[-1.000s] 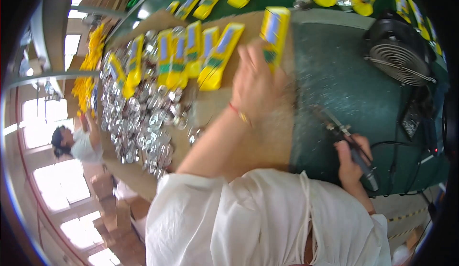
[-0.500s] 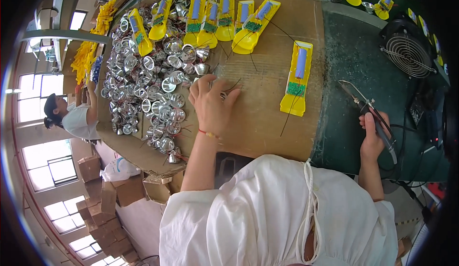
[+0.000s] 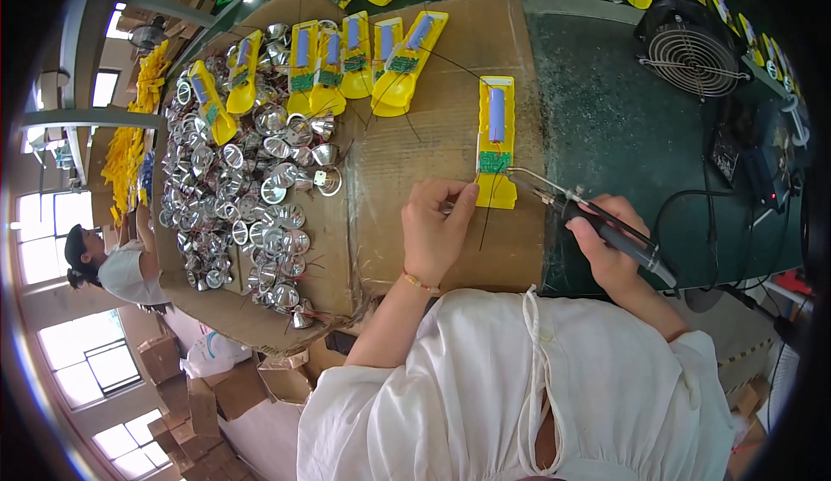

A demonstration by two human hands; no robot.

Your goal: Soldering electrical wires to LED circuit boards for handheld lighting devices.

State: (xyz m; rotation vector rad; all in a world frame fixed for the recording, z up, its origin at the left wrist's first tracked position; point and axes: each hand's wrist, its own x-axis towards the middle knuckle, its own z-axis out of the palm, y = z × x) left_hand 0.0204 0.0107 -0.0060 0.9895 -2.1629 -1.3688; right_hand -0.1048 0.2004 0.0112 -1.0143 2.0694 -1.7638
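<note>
My right hand grips a soldering iron with a dark handle and a thin metal tube alongside. Its tip end reaches the green circuit board in a yellow plastic housing; whether they touch I cannot tell. A purple cylindrical battery sits above the board, and dark wires stick out. Beside the housing's lower left edge, my left hand is closed, thumb and fingertips pinched together. A shiny bit of a silver reflector cup shows between its fingers, mostly hidden.
Piled silver reflector cups cover the left of the cardboard sheet. Several yellow housings lie across its far side. A black fan with a wire guard stands at the far right, cables below it. Another person works at far left.
My left hand has moved right, from the reflector pile to the yellow housing. My right hand has brought the soldering iron leftward to the circuit board. The whole view has shifted.
</note>
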